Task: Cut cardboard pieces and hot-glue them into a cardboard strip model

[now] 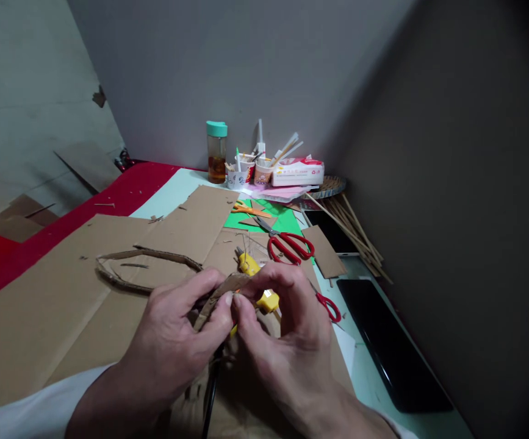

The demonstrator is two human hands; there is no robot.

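Both my hands were together at the centre of the table, left hand (172,341) and right hand (287,329) pinching one end of a bent cardboard strip (149,268) whose loop lay on the big cardboard sheet (39,305). I judged the strip could crease or tear at the pinch if I pressed harder, and the yellow glue gun (257,280) just beneath my fingers risked being knocked or touched. Room lay open to the left over the sheet, while red scissors (289,246), a black tablet (392,341) and the wall crowded the right.
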